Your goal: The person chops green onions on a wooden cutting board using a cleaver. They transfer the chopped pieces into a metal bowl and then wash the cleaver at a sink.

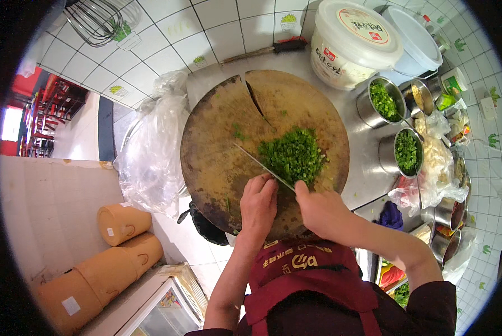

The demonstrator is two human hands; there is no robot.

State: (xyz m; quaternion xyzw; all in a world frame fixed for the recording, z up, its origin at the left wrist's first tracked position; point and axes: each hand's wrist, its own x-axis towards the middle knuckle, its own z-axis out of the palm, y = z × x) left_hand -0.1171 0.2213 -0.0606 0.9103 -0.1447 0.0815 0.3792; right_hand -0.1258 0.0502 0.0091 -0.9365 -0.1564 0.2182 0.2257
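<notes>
A round wooden chopping block (217, 113), split by a crack at its far side, lies before me. On its right half sits a heap of chopped green onion (295, 153). My right hand (320, 208) grips a kitchen knife (257, 161) by the handle, which the fist hides. Its blade is seen nearly edge-on, slanting up to the left along the heap's near left side. My left hand (259, 201) has its fingers curled against the near side of the blade; what lies under the fingertips is hidden.
Right of the block stand a steel pot of chopped green onion (383, 101) and another of chopped greens (406, 153). A lidded white bucket (354, 46) stands at the far right. Plastic bags (154, 147) lie at the left. A dark-handled tool (291, 45) rests along the tiled wall.
</notes>
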